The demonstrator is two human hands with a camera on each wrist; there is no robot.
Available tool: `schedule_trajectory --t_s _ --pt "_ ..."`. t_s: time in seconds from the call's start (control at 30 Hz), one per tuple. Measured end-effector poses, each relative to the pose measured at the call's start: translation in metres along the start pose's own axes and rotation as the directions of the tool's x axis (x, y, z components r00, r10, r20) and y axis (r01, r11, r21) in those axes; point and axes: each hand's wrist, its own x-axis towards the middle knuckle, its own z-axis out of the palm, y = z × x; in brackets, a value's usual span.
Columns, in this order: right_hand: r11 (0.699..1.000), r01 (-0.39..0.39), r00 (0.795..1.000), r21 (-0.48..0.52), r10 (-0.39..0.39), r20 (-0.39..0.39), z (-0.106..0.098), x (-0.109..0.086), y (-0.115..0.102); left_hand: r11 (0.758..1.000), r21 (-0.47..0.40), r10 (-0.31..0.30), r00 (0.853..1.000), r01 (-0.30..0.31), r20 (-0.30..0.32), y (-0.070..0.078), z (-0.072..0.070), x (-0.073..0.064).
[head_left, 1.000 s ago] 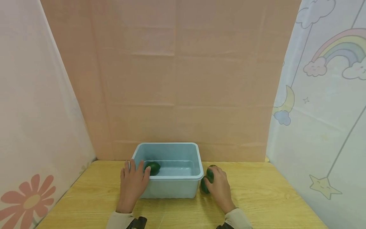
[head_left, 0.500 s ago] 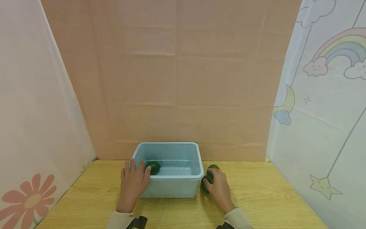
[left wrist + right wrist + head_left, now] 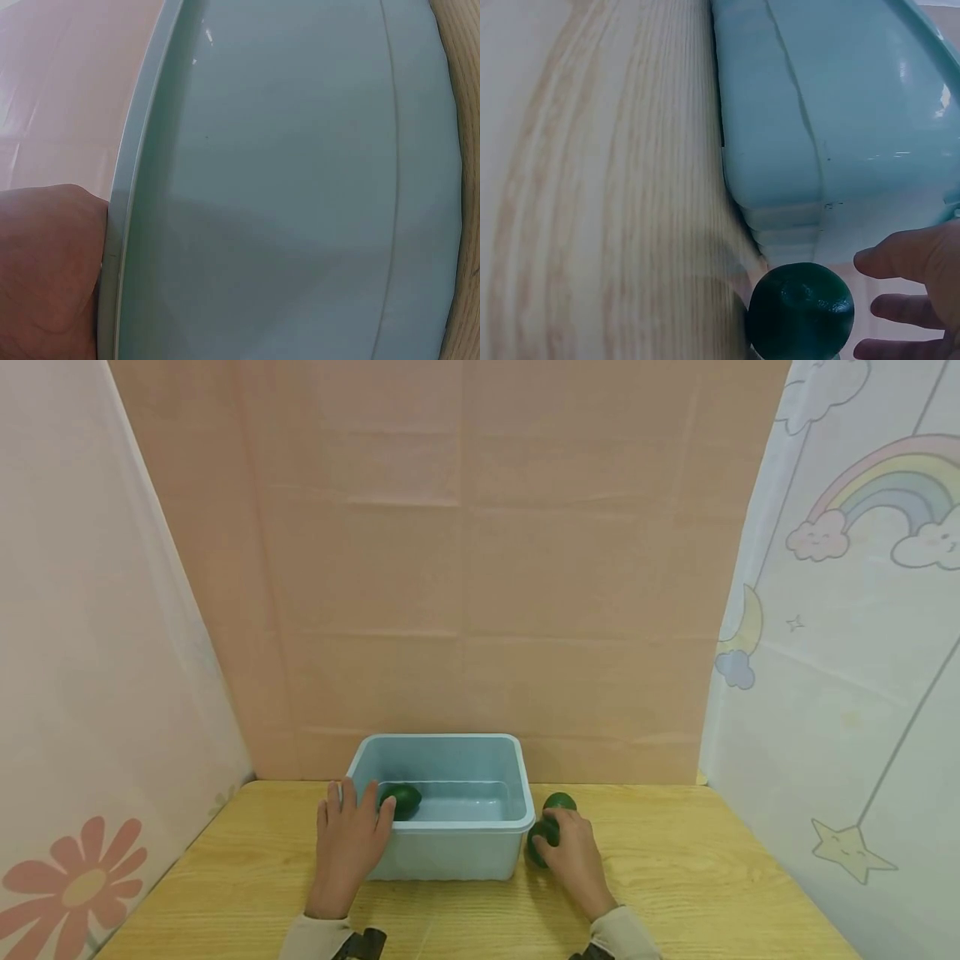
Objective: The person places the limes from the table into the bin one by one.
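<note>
A light blue plastic box (image 3: 442, 852) stands on the table. My left hand (image 3: 348, 839) rests on its front left rim, fingers stretched over the edge; in the left wrist view part of that hand (image 3: 49, 274) lies against the rim. Inside the box, near those fingers, lies a dark green, glossy, egg-shaped fruit (image 3: 402, 799). Two similar fruits sit just right of the box, the front green fruit (image 3: 542, 842) and the rear green fruit (image 3: 560, 801). My right hand (image 3: 576, 856) is over them, thumb and fingers spread; the right wrist view shows a gap between the fingertips and a green fruit (image 3: 801, 311).
The wooden table (image 3: 697, 877) extends to both sides of the box. A plain tan sheet (image 3: 465, 568) hangs behind it. Patterned curtains stand at the left (image 3: 97, 652) and right (image 3: 847, 710).
The fingers of my right hand have drawn back slightly, so more of both fruits beside the box shows. The left hand, the box and the fruit inside stay as they were.
</note>
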Motion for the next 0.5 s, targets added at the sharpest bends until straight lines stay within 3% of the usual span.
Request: schedule_trajectory --t_s 0.5 --pt "1.000 -0.007 1.000 -0.001 0.007 0.017 0.0044 0.0002 0.0046 1.000 0.010 0.007 1.000 -0.007 -0.007 0.0005 -0.0002 -0.0007"
